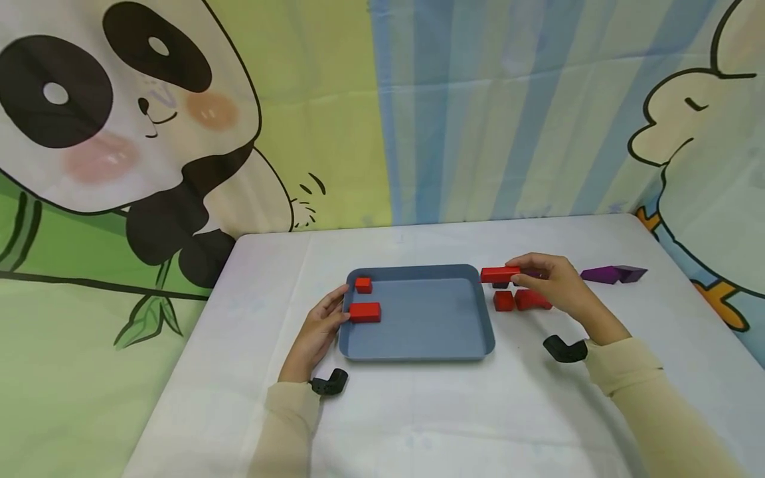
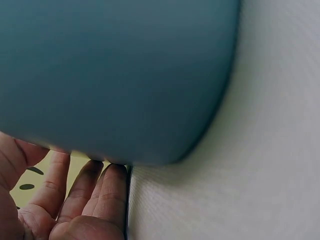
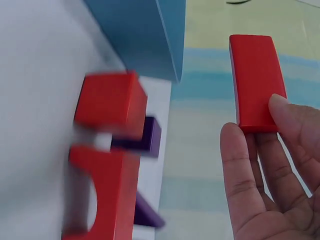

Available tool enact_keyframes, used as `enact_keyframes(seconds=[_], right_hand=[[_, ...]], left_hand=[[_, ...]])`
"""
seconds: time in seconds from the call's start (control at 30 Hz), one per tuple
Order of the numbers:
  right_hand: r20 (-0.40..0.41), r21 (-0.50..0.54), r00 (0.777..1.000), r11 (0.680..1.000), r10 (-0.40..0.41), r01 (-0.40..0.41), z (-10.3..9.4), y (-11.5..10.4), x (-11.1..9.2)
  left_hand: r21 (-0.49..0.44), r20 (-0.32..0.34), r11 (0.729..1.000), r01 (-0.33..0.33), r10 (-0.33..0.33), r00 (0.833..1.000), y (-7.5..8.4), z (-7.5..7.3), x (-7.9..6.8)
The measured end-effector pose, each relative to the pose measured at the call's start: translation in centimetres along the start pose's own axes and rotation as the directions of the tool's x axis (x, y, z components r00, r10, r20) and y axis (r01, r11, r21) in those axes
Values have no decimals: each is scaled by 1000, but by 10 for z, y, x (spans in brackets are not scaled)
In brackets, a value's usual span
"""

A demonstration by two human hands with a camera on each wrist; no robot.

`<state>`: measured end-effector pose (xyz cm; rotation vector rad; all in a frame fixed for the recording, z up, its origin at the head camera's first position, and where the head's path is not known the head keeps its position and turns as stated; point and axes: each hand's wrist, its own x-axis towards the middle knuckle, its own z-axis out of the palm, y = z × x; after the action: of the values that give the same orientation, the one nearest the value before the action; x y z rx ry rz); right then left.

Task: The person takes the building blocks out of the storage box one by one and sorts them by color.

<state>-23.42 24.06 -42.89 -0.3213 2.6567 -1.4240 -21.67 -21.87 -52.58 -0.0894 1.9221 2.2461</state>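
My right hand (image 1: 552,282) pinches a flat red rectangular block (image 1: 499,274) between thumb and fingers, just off the right side of the blue-grey tray (image 1: 436,325). In the right wrist view the red block stands out past the fingertips. My left hand (image 1: 318,328) touches the tray's left edge, thumb at the rim and fingers extended along the outer side. Within the tray, along its left side, lie a small red cube (image 1: 363,285) and a larger red block (image 1: 364,312). The left wrist view shows the tray's outer side and the fingertips against it.
Right of the tray sit another red cube (image 1: 504,301) and a red arch block (image 3: 112,192). A purple block (image 3: 152,137) is partly hidden behind them. Farther right lie purple angular pieces (image 1: 613,274) on the white table (image 1: 418,425). A printed cloth (image 1: 335,113) hangs behind.
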Motion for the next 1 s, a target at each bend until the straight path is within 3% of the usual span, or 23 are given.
enact_keyframes(seconds=[0.43, 0.7, 1.0], right_hand=[[-114, -88, 993, 996, -42, 32, -37, 39, -29], [-170, -146, 985, 988, 28, -53, -53, 72, -42], [-186, -155, 974, 975, 130, -160, -59, 92, -50]], left_hand=[[14, 5, 1000, -1, 1, 1000, 1, 0, -1], [5, 14, 1000, -2, 2, 1000, 0, -2, 0], [6, 15, 1000, -4, 3, 1000, 0, -2, 1]])
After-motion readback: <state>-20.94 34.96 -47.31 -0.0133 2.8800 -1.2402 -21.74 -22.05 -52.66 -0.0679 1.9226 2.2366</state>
